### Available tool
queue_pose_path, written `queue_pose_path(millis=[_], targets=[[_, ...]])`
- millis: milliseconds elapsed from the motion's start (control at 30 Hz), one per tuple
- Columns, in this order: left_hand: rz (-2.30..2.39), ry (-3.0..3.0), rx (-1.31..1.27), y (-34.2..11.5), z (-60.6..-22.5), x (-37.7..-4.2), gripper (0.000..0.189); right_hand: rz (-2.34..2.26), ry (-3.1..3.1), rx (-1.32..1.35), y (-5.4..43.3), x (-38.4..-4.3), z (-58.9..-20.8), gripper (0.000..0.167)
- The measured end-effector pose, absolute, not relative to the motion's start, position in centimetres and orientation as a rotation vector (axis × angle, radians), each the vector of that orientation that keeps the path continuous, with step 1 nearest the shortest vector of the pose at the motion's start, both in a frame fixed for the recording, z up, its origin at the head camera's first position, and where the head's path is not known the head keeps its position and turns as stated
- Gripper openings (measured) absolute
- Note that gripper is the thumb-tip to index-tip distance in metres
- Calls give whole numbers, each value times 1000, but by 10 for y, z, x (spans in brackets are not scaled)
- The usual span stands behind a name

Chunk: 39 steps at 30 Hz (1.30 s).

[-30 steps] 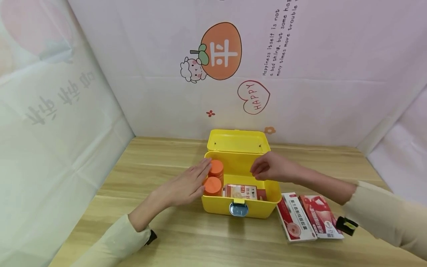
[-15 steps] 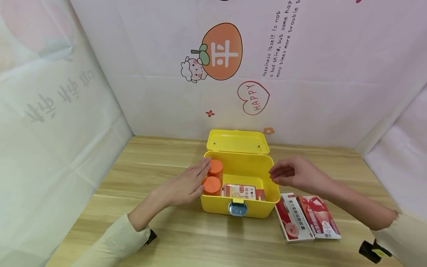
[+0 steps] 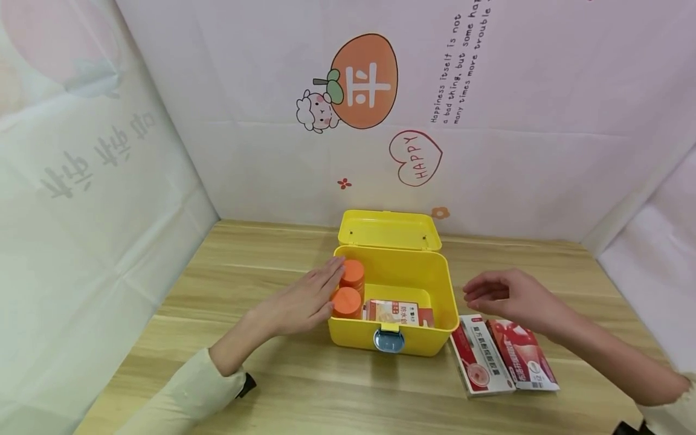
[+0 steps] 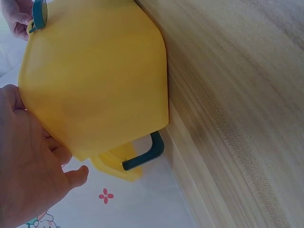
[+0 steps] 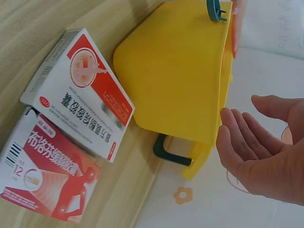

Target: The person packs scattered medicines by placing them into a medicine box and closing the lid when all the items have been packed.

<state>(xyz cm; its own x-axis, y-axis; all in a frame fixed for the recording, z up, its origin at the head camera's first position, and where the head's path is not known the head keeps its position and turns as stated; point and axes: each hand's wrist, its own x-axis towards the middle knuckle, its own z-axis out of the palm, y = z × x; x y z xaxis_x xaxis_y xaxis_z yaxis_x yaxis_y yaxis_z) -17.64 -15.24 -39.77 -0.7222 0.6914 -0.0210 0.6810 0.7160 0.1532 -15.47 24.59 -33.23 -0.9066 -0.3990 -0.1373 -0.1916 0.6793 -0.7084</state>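
A yellow lidded storage box [image 3: 446, 290] stands on the table with its lid [image 3: 389, 229] tipped back. My left hand [image 3: 304, 302] rests at the box's left rim, fingers extended beside two orange-capped bottles [image 3: 346, 301] inside. A small printed medicine box [image 3: 393, 311] lies along the front inside. To the right of the yellow box my right hand [image 3: 516, 299] hovers with nothing in it, fingers loosely bent. Below that hand lie two medicine boxes, a red-and-white one [image 3: 483, 356] and a mostly red one [image 3: 522, 355], side by side on the table.
The wooden table [image 3: 348, 399] meets a white printed cloth wall [image 3: 261, 175] behind the box. A clear blue latch [image 3: 388, 341] sits on the box's front. A dark green handle [image 5: 171, 154] shows near the lid in the right wrist view.
My right hand has moved out from over the yellow box to the right, towards the two medicine boxes on the table. My left hand has stayed at the left rim.
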Motion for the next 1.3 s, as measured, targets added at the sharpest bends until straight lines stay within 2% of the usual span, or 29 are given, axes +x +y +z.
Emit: queue_pose_path(millis=[800, 1300], targets=[[174, 2850, 1121, -151, -396, -174, 67, -1008, 2655, -305, 297, -146, -368, 39], [189, 2839, 1118, -151, -396, -174, 67, -807, 2867, -237, 323, -141, -400, 43]])
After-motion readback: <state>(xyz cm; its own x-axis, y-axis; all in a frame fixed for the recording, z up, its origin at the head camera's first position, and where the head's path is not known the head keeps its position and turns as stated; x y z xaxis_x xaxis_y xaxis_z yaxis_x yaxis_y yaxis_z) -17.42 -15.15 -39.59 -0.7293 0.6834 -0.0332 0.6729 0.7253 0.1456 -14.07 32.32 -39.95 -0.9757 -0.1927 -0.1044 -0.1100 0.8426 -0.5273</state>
